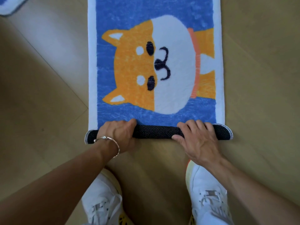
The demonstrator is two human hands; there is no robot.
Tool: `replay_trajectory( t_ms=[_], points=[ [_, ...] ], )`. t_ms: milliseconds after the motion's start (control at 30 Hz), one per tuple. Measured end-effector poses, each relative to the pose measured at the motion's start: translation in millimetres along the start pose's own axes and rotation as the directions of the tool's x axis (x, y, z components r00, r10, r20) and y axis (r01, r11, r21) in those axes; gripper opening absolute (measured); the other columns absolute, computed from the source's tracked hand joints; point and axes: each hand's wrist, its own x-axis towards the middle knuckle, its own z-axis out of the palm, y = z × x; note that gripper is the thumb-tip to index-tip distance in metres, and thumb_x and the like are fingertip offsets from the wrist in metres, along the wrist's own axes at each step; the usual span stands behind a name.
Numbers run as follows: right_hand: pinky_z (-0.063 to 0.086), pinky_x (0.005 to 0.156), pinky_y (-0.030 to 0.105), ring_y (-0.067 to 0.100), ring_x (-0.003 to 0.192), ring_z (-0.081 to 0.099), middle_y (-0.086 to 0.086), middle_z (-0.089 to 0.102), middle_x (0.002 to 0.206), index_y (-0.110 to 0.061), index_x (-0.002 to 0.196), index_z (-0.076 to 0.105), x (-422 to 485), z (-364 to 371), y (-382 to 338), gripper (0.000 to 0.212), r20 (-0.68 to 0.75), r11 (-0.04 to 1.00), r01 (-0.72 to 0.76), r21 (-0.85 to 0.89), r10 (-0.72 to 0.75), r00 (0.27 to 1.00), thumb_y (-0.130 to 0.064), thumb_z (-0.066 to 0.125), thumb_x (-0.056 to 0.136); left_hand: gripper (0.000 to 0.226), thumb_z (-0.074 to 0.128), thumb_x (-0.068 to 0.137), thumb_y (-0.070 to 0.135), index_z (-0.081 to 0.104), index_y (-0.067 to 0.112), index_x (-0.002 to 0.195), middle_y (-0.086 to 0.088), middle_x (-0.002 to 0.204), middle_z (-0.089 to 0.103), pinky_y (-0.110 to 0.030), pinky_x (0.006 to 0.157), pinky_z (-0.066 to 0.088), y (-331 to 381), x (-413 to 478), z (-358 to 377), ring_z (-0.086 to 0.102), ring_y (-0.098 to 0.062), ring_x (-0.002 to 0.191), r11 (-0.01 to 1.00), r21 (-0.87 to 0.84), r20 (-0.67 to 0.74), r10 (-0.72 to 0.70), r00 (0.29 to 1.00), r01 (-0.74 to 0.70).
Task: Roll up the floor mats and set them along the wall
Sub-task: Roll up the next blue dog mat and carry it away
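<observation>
A blue floor mat (155,62) with a white border and an orange-and-white dog face lies flat on the wooden floor ahead of me. Its near end is curled into a short roll (156,132) that shows the dark dotted underside. My left hand (118,135), with a silver bracelet on the wrist, grips the left part of the roll. My right hand (197,137) grips the right part, fingers over the top and thumb under the near side. Both hands press on the roll just in front of my feet.
My two white sneakers (103,202) (209,197) stand on the floor right behind the roll. A corner of a second blue-and-white mat (9,5) shows at the top left. Bare wooden floor (45,95) lies on both sides of the dog mat.
</observation>
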Motion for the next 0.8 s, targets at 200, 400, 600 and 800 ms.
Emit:
replay_trajectory(
  t_ms=[200,400,600,800],
  points=[
    [0.036,0.057,0.037,0.025,0.060,0.047,0.001,0.048,0.069,-0.019,0.081,0.059,14,3,4,0.047,-0.060,0.997,0.075,-0.012,-0.075,0.995,-0.051,0.028,0.095,0.051,0.053,0.071,0.015,0.042,0.015,0.121,-0.010,0.094,0.054,-0.045,0.075,0.040,-7,-23,45,0.053,-0.030,0.081,0.995,0.052,-0.389,0.101,0.916,-0.087],
    [0.033,0.061,0.038,0.026,0.065,0.048,0.004,0.051,0.074,-0.018,0.086,0.058,10,1,-8,0.043,-0.013,0.997,-0.044,-0.060,0.043,0.999,-0.050,0.030,0.092,0.053,0.043,0.081,0.014,0.041,0.004,0.134,-0.016,0.121,0.050,-0.053,0.097,0.032,16,-35,53,0.045,-0.033,0.109,0.974,0.134,-0.548,0.228,0.805,-0.184],
    [0.031,0.071,0.039,0.027,0.074,0.050,0.004,0.055,0.084,-0.017,0.099,0.060,-5,2,-13,0.047,0.009,0.994,-0.110,0.021,0.110,0.994,-0.051,0.028,0.093,0.054,0.066,0.077,0.043,0.043,0.016,0.117,-0.009,0.093,0.056,-0.044,0.077,0.033,38,-16,54,0.051,-0.028,0.081,0.999,0.038,-0.428,0.041,0.903,-0.027],
    [0.033,0.090,0.043,0.029,0.087,0.054,0.005,0.058,0.098,-0.014,0.111,0.059,-8,-4,-13,0.047,-0.053,0.995,-0.031,0.090,0.036,0.998,-0.050,0.039,0.087,0.055,0.026,0.087,0.069,0.040,0.022,0.113,-0.002,0.105,0.049,-0.038,0.080,0.034,30,6,11,0.050,-0.024,0.094,0.989,0.126,-0.161,0.103,0.982,-0.083]
  ],
)
